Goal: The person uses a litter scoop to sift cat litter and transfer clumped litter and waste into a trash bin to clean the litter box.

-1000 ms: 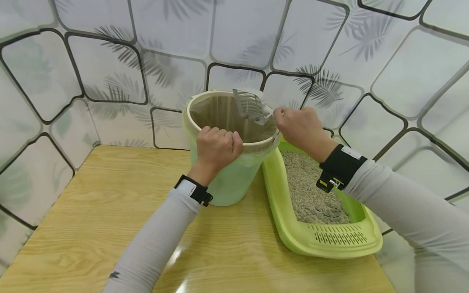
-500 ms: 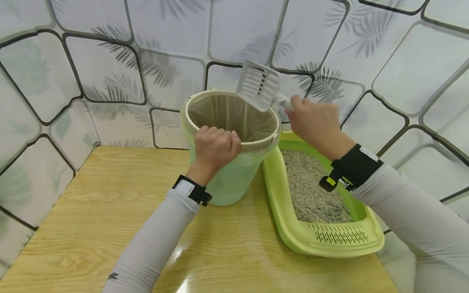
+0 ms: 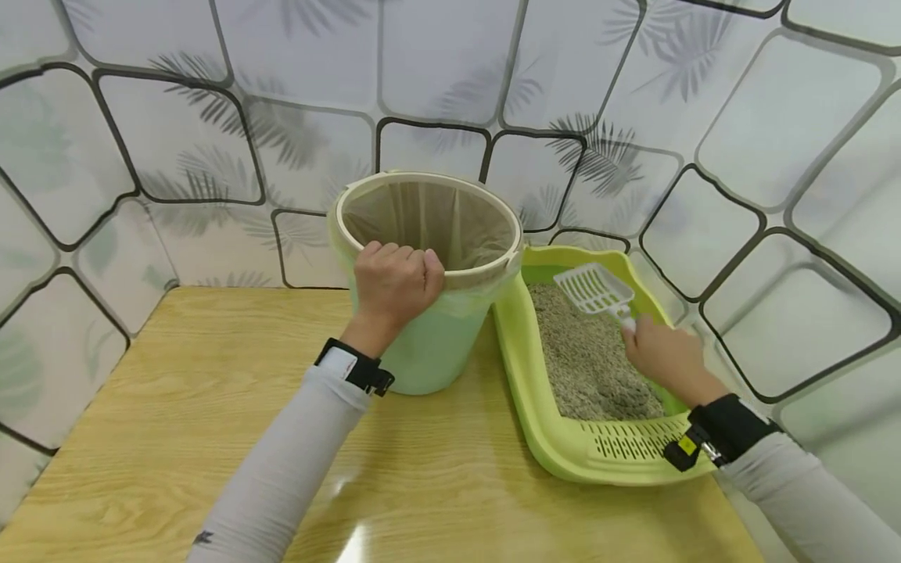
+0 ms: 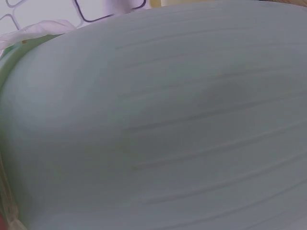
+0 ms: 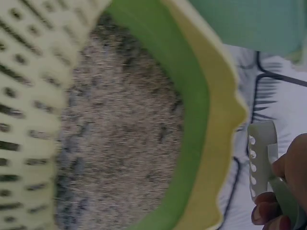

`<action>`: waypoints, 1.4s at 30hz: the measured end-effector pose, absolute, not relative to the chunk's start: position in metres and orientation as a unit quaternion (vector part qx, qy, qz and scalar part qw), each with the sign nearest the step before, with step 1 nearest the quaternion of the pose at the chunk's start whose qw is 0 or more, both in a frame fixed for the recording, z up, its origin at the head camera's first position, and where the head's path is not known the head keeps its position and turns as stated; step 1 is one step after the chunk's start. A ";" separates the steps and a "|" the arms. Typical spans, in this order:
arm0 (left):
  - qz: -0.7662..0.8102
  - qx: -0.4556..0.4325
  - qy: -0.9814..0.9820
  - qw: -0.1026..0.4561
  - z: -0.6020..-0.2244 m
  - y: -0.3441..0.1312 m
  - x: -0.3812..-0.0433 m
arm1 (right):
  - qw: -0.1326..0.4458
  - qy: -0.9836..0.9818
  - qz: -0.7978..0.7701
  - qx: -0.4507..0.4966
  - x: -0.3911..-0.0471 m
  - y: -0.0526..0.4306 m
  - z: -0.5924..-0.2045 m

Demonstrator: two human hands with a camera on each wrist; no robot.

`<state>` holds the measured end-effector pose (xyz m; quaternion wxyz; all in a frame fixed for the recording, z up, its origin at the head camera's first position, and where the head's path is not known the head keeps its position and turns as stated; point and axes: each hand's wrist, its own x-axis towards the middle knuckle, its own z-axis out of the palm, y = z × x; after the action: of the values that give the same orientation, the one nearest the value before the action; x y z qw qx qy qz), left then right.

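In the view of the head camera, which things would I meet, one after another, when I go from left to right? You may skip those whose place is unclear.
Green bin → white scoop → right hand → black wrist strap of that same arm.

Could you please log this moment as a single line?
left hand: grips lined bin at its rim; right hand: holds slotted scoop over litter tray; litter: inside tray; bin: beside tray

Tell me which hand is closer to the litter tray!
Right. The right hand, holding the scoop, appears over the litter tray. The left hand is farther off, gripping the bin's rim.
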<state>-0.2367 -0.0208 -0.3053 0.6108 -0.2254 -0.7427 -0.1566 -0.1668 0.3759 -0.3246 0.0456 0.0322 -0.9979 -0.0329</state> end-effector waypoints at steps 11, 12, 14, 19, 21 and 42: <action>-0.160 -0.230 -0.738 0.614 -0.308 -0.021 -0.235 | -0.070 -0.997 0.008 -0.011 -0.128 0.393 -0.374; -0.160 -0.228 -0.738 0.615 -0.308 -0.022 -0.235 | -0.070 -0.997 0.010 -0.015 -0.127 0.394 -0.375; -0.161 -0.221 -0.737 0.617 -0.306 -0.022 -0.234 | -0.075 -0.997 0.013 -0.018 -0.123 0.395 -0.377; -0.161 -0.220 -0.740 0.615 -0.305 -0.022 -0.235 | -0.114 -0.993 0.007 -0.002 -0.116 0.396 -0.389; -0.162 -0.223 -0.743 0.610 -0.306 -0.022 -0.235 | -0.116 -0.993 -0.008 0.006 -0.113 0.397 -0.395; 0.078 -0.551 -0.788 0.262 -0.365 0.098 -0.200 | 0.342 -0.929 -0.009 0.143 -0.081 0.282 -0.461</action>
<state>-0.2000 0.0980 -0.3652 0.2618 -0.5511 -0.7884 0.0784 -0.0809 0.2822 -0.4611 0.3416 0.1427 -0.9289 -0.0087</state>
